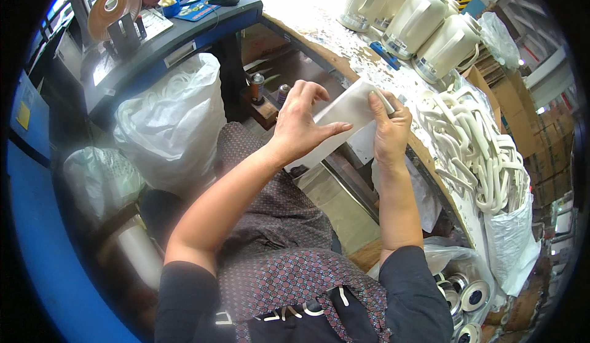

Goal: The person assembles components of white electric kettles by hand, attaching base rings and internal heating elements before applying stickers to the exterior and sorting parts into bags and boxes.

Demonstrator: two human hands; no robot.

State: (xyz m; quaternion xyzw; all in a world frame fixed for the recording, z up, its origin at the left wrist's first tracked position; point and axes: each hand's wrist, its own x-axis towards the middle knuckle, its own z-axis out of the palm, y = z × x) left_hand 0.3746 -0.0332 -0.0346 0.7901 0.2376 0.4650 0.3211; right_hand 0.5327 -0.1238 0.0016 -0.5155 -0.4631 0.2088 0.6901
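Note:
My right hand (391, 125) grips a smooth white piece (351, 105) by its upper right end, thumb on the near face and fingers wrapped behind. The piece looks like a thin plastic panel or shell; its exact kind cannot be made out. At its left side, my left hand (301, 122) has its thumb stretched across in front of the piece and its fingers apart and bent. Whether the left hand touches the piece cannot be told. Both hands are above my lap, beside the worktable's edge.
Several cream jugs (424, 17) stand on the white worktable (307, 11), with a blue tool (385, 55) nearby. White curved handles (479, 140) are heaped at the right. A large white bag (175, 119) stands left. Spray cans (257, 88) are beneath, metal-rimmed round parts (474, 295) lower right.

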